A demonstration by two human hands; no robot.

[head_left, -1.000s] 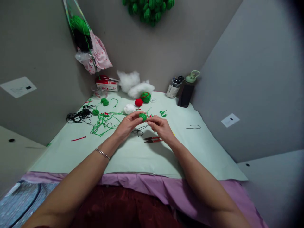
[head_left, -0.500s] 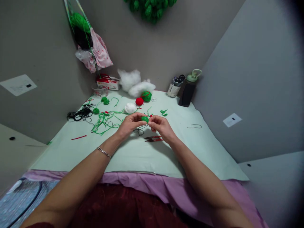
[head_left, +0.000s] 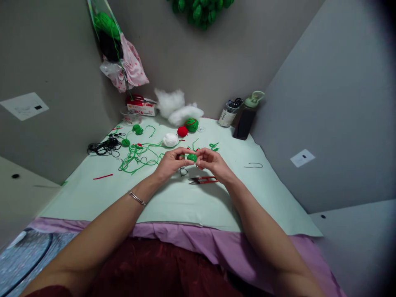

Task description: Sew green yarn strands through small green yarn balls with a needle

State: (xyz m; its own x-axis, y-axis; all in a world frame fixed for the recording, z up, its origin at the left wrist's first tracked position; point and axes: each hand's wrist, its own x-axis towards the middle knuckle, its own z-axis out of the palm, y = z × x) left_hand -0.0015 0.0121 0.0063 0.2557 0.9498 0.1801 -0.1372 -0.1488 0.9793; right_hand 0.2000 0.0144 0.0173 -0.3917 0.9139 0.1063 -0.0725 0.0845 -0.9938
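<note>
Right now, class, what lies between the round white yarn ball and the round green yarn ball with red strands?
In the head view, a round red yarn ball lies between the white yarn ball and the green yarn ball.

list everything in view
Round piece: 1, green, centre
Snips: 1, red-handled, below centre
Large balls: 3, white/red/green, beyond piece
Loose yarn: uncounted, green, mostly left
Cord tangle: 1, black, far left
Stuffing heap: 1, white, back
Box: 1, red-white, back left
Bottle: 1, dark, back right
Jar: 1, white-labelled, beside bottle
Bag: 1, pink, top left
Bundle: 1, green, top
Labels: 2, white, sides
Table cover: 1, pale, beneath
Left hand: 1, bare, piece's left
Right hand: 1, bare, opposite
</note>
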